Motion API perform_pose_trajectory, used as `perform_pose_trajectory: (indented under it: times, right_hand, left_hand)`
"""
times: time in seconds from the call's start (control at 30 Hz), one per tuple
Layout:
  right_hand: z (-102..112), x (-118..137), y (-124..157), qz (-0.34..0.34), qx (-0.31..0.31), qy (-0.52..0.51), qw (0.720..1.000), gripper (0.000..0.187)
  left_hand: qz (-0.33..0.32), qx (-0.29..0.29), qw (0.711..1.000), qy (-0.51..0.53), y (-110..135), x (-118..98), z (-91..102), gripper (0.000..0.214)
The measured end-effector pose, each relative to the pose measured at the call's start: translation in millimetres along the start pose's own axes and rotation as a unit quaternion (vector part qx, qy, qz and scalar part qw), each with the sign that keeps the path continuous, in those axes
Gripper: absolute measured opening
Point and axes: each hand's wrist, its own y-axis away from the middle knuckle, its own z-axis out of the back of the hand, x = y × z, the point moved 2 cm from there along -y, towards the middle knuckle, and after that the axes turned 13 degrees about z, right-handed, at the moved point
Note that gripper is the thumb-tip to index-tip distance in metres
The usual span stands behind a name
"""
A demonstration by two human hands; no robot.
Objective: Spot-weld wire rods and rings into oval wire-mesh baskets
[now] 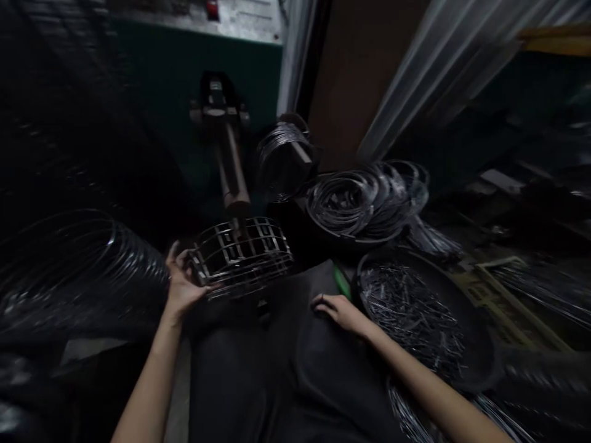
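A round cage of metal wire sits under the arm of a machine, whose narrow tip reaches into it. My left hand grips the cage at its left end, thumb below and fingers behind the wires. My right hand is over the dark cloth on my knee, apart from the cage, with its fingers curled together. Whatever the right fingers hold, if anything, is too dark to make out. Just right of that hand stands a black basin with many short metal wire pieces.
Wire rings are heaped in a dark container behind the basin. A wire coil hangs beside the machine. Large wire hoops are stacked at the left. Something green lies by the basin, and a yellow crate is further right.
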Motion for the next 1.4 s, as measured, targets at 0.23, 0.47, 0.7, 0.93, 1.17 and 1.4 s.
perform_pose_trajectory:
  times: [0.23, 0.47, 0.7, 0.93, 1.17, 1.4]
  right_hand:
    - [30, 97, -65, -0.018, -0.006, -0.200, 0.980, 0.035]
    - [6, 129, -131, 0.040, 0.089, -0.099, 0.990, 0.022]
    - [-4, 127, -117, 0.254, 0.055, 0.285, 0.923, 0.035]
    - [12, 118, -123, 0.285, 0.036, 0.290, 0.913, 0.036]
    - [15, 110, -132, 0.306, 0.026, 0.301, 0.903, 0.038]
    - [20, 109, -144, 0.310, 0.015, 0.309, 0.899, 0.036]
  left_hand:
    - [-0.110, 0.026, 0.983, -0.148, 41, -39, 10.2, 0.097]
    - [-0.148, 0.110, 0.952, -0.245, 54, -55, -7.2, 0.081]
    - [-0.129, 0.119, 0.961, -0.216, 47, -54, -23.1, 0.086]
    - [-0.093, 0.118, 0.967, -0.206, 34, -65, -26.7, 0.086]
    - [-0.091, 0.119, 0.968, -0.203, 25, -68, -25.9, 0.087]
    - [-0.103, 0.111, 0.967, -0.203, 13, -65, -26.7, 0.089]
